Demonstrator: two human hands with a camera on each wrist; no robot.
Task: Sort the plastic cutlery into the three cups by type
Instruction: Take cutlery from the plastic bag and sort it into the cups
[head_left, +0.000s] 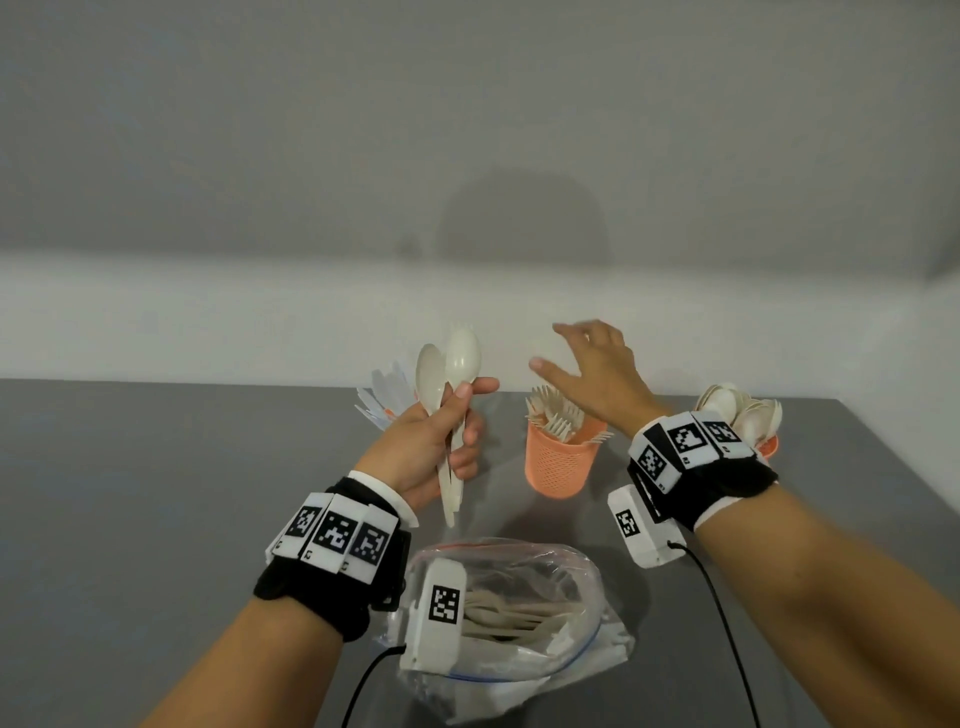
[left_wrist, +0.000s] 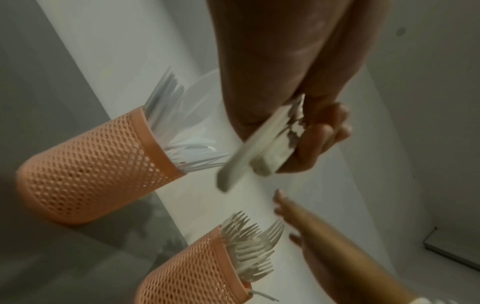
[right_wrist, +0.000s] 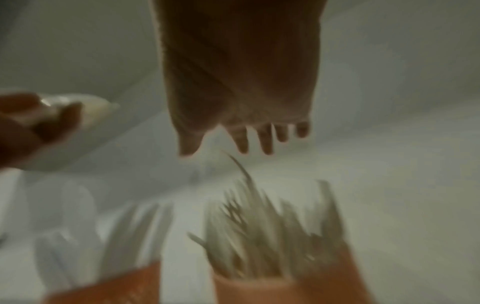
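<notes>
Holding spoons (head_left: 447, 374), left hand (head_left: 431, 447) grips; right hand (head_left: 592, 374) spread above fork cup (head_left: 558, 457); spoon cup (head_left: 769, 444) seemingly behind.

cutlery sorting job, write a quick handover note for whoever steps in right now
Left hand grips a small bunch of cutlery, a spoon and a spork-like piece visible on top.
Right hand is open and empty, above the fork cup.
Knife cup stands left, spoon cup right, mostly hidden behind the right wrist.
Done: all three cups already hold many pieces.
Left: place the held bunch, then empty the plastic bag near the table's front edge.
</notes>
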